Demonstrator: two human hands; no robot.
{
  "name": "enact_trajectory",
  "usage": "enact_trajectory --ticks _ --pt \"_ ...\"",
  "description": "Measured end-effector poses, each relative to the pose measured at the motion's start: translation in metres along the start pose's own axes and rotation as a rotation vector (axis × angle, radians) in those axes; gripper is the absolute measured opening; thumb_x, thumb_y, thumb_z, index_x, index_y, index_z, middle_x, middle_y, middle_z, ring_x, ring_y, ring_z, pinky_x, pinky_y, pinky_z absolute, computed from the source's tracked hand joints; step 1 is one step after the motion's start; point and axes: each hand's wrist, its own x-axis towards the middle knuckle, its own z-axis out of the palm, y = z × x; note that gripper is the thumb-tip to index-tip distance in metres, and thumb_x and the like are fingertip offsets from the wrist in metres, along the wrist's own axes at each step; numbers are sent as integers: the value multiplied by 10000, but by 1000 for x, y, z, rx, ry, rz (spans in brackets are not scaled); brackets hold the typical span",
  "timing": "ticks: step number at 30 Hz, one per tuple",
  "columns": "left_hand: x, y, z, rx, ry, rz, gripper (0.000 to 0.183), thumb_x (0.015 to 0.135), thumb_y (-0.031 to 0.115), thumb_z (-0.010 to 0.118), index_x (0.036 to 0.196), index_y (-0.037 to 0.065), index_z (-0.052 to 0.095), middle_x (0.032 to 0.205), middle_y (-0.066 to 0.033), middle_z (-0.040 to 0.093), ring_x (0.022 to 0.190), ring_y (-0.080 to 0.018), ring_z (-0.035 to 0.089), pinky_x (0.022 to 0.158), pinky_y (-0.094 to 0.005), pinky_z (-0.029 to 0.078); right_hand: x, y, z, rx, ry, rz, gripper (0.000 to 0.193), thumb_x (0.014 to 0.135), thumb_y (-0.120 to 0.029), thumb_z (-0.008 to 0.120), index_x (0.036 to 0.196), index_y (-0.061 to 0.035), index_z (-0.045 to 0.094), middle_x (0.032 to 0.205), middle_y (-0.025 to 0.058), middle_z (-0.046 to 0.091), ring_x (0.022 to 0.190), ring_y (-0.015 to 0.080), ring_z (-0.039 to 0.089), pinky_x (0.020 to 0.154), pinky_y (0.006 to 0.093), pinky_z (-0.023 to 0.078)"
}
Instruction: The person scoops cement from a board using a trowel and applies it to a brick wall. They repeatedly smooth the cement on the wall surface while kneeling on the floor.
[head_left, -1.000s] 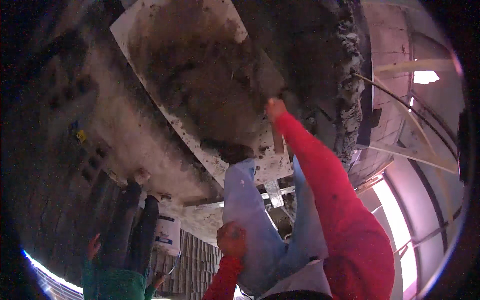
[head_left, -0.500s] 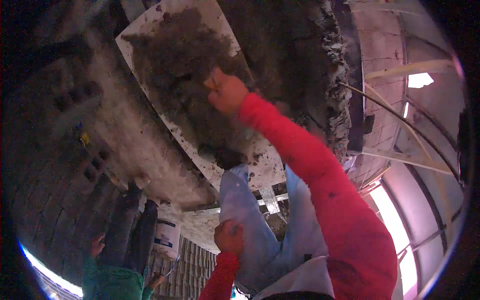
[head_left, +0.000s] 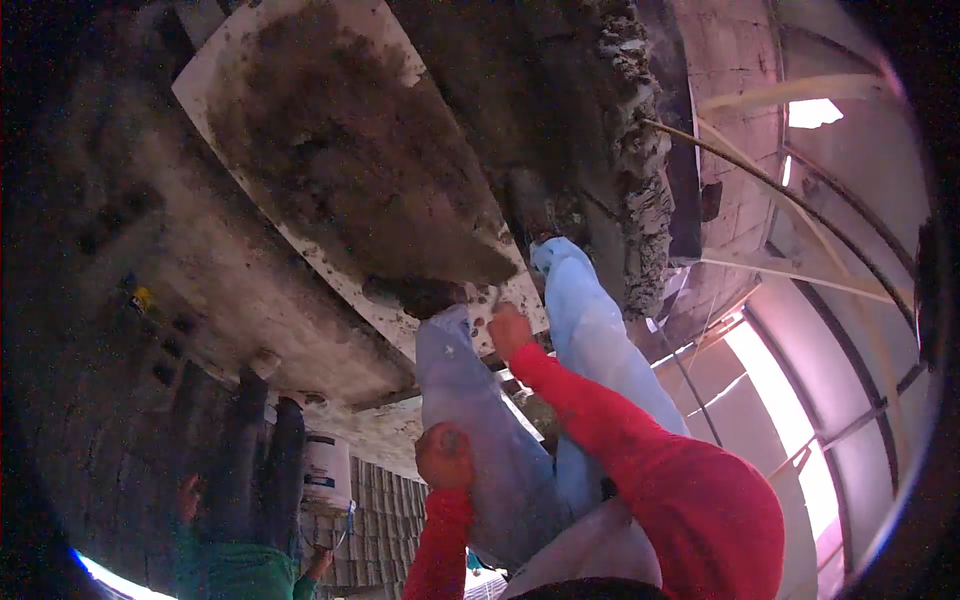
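My right hand (head_left: pixel 511 331) is closed, low over the near end of a pale board (head_left: pixel 330 262). Whatever it grips, if anything, is too dim to make out. Dark wet mortar (head_left: pixel 340 150) covers most of that board, with a thicker dark lump (head_left: pixel 420 294) near my left knee and small splashes along the rim. By my left leg (head_left: pixel 455 400), my left hand (head_left: pixel 445 457) is curled into a fist, and no object shows in it.
A rough broken masonry edge (head_left: pixel 640 160) runs along the right, with a thin rod (head_left: pixel 740 158) and wooden poles (head_left: pixel 790 92) beyond. At lower left are a co-worker in a green top (head_left: pixel 235 568) and a white bucket (head_left: pixel 326 470). A small yellow thing (head_left: pixel 141 298) lies farther left.
My right hand has drawn back from over the middle of the board to its near end by my knees. My right leg has shifted forward. The left fist stays by my leg.
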Motion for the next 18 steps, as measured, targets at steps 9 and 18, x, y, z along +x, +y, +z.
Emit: enact_trajectory --ticks 9,18 --pt "-11 -52 27 -212 35 -101 243 685 240 702 883 107 654 909 -102 641 901 -294 577 810 -400 457 147 -14 48 645 -108 34 152 788 -167 599 725 -29 594 644 53 566 544 131 498 498 305 408" --pt "-11 -15 7 50 -17 -127 234 698 273 678 881 127 671 919 -100 639 912 -305 573 810 -418 460 106 -62 -93 820 -319 0 125 762 -152 612 738 -30 602 635 24 567 549 113 516 493 288 416"
